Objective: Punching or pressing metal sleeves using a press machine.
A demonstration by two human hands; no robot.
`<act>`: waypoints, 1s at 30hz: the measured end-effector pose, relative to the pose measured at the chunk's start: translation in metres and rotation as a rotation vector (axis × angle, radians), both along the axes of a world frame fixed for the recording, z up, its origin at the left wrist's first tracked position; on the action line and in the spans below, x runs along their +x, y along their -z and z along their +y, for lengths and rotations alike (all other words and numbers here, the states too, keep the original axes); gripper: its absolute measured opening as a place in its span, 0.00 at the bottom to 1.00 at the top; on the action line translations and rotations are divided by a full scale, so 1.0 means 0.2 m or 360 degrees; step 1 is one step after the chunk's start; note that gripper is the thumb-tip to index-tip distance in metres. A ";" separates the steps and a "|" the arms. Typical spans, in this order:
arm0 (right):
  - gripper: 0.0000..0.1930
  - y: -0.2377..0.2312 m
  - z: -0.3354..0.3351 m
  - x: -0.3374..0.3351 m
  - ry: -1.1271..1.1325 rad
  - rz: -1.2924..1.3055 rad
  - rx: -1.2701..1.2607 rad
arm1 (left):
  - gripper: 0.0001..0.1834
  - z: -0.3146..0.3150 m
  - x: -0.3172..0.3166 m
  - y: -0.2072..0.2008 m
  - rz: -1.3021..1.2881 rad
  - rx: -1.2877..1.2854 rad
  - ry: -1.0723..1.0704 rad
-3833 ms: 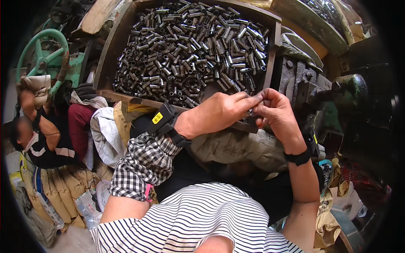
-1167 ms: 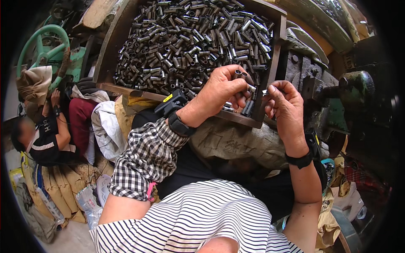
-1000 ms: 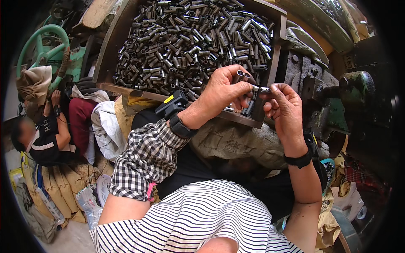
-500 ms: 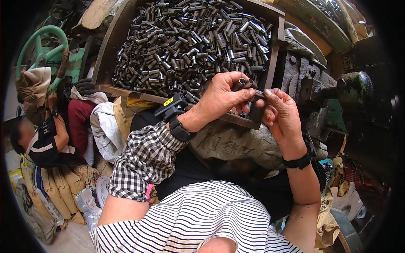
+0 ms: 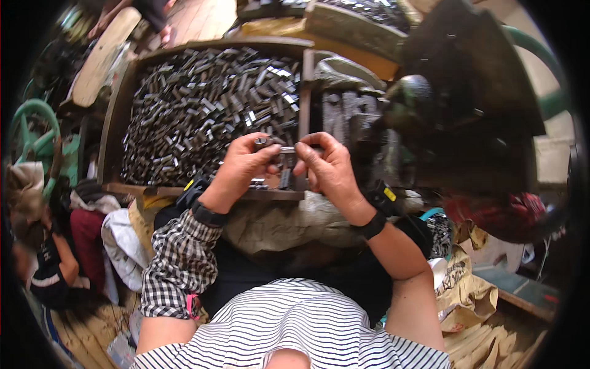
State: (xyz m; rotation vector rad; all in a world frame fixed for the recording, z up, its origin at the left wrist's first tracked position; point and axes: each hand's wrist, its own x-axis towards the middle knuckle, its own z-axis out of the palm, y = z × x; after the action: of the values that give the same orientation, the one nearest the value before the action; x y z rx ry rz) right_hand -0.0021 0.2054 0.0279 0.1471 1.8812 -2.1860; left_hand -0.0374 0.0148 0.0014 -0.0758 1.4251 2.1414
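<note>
My left hand (image 5: pixel 241 166) is closed around short dark metal tubes (image 5: pixel 260 142), their round open ends showing at its fingertips. A shiny metal tube (image 5: pixel 287 149) bridges the gap between my two hands. At its other end, the thumb and fingers of my right hand (image 5: pixel 329 165) pinch it. Both hands are over the near right corner of a wooden tray (image 5: pixel 305 104) heaped with similar metal tubes (image 5: pixel 203 111). Several tubes lie under my fingers in that corner. Motion blur hides finer details of the held pieces.
A dark, greasy machine (image 5: pixel 467 117) stands close on my right. Far left is a green handwheel (image 5: pixel 37 132), with another person's arm (image 5: pixel 64 255) below it. Behind the tray is another tray (image 5: pixel 356 31) of metal parts. A blue-rimmed container (image 5: pixel 439 230) holds small parts at right.
The view has swung to the right, so the tray and handwheel appear farther left. My hands are still together at the tray's near right corner, now with a shiny tube plainly visible between them.
</note>
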 end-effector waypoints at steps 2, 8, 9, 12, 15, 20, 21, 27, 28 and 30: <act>0.15 -0.12 0.03 0.07 0.0153 0.0219 0.0124 | 0.07 0.00 -0.02 0.04 0.0031 0.0068 -0.0175; 0.10 -0.57 0.33 0.65 0.0713 0.0858 0.0518 | 0.05 -0.15 0.01 0.02 0.0136 -0.0077 -0.0243; 0.10 -0.61 0.45 0.80 0.0938 0.0624 0.0251 | 0.05 -0.16 0.04 0.01 0.0167 -0.0097 -0.0242; 0.19 -0.66 0.78 0.95 0.1392 0.1457 0.0751 | 0.05 -0.23 0.16 -0.08 0.0167 -0.0169 -0.0258; 0.22 -0.63 0.96 0.84 0.1887 0.1454 0.1682 | 0.05 -0.28 0.23 -0.05 0.0147 -0.0237 -0.0340; 0.24 -0.27 1.28 0.74 0.1741 0.1473 0.1654 | 0.08 -0.09 0.26 -0.09 0.0057 -0.0259 -0.0241; 0.23 -0.25 1.26 0.70 0.1729 0.1524 0.1625 | 0.08 -0.02 0.23 -0.13 0.0080 -0.0232 -0.0193; 0.21 -0.42 1.10 0.62 0.1789 0.1310 0.0681 | 0.08 0.28 0.01 -0.10 0.0219 -0.0140 0.0011; 0.21 -0.42 1.13 0.63 0.1806 0.1290 0.0846 | 0.08 0.32 -0.03 -0.09 0.0237 -0.0141 0.0036; 0.20 -0.45 1.21 0.70 0.1869 0.1128 0.0903 | 0.08 0.41 -0.11 -0.03 0.0272 -0.0127 0.0060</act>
State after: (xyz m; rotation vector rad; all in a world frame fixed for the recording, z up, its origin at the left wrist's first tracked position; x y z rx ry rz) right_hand 0.1380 0.4480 0.1175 0.8688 3.4347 -2.3626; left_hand -0.0587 0.0959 0.0073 0.1059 1.5959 2.1023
